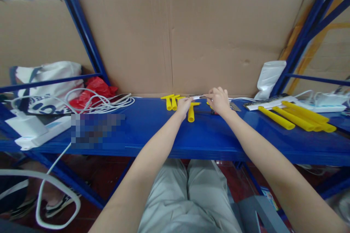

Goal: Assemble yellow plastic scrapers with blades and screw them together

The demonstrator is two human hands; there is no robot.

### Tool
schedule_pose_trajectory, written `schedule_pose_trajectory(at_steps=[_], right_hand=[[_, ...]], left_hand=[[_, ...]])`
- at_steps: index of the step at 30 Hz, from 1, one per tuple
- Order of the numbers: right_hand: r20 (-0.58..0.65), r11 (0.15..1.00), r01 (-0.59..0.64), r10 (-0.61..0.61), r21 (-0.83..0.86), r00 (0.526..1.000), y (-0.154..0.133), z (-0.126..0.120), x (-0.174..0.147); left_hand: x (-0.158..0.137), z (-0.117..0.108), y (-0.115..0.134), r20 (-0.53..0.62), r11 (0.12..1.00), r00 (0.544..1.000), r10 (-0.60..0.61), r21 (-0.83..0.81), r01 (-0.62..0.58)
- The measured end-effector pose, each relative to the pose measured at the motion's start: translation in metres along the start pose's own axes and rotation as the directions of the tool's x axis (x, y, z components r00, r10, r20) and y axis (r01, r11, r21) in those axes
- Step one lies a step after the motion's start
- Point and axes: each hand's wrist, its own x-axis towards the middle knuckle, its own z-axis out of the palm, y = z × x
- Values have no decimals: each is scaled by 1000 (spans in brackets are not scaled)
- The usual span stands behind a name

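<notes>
My left hand (183,107) is closed, its thumb and fingers pinching a small white strip (197,97) with a dark end, too small to name more exactly. From the other side my right hand (219,101) reaches the strip's dark end with pinched fingertips, its other fingers raised. Just beneath the strip, between the hands, a yellow T-shaped plastic handle (191,115) lies on the blue bench. More yellow T-shaped handles (168,104) lie left of my left hand. Partly hidden by my right hand are a thin dark rod and a flat metal blade (235,107).
Yellow tubes (295,118) and a black-and-white strip (269,102) lie at the right, before a white pouch (269,80). On the left are coiled white cables (106,102), a red bag (97,89), a tote bag (54,87) and a power strip (43,136). Cardboard (218,43) walls the back.
</notes>
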Motion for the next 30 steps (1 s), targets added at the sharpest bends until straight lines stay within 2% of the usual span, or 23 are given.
schedule_pose_trajectory(at_steps=[4, 8, 12, 17, 25, 27, 30], right_hand=[[-51, 1000, -16, 17, 9, 999, -2, 1, -1], [-128, 989, -130, 139, 71, 982, 4, 1, 0], [-83, 961, -214, 231, 174, 969, 10, 1, 2], [-60, 957, -176, 194, 229, 979, 9, -1, 4], [-6, 982, -133, 135, 136, 991, 5, -7, 1], [-29, 979, -109, 116, 172, 993, 8, -3, 0], [-124, 946, -47, 91, 320, 988, 14, 7, 3]], left_hand=[[5, -1, -2, -10, 993, 997, -81, -91, 79], [6, -3, 1, -10, 971, 990, -142, -198, 137], [4, -4, 5, -22, 962, 985, -169, -220, 160], [4, -6, 5, -8, 963, 986, -168, -216, 163], [2, -6, 8, 11, 947, 972, -234, -222, 231], [1, -6, 9, 7, 942, 969, -246, -236, 240], [2, -6, 9, 1, 941, 970, -242, -242, 235]])
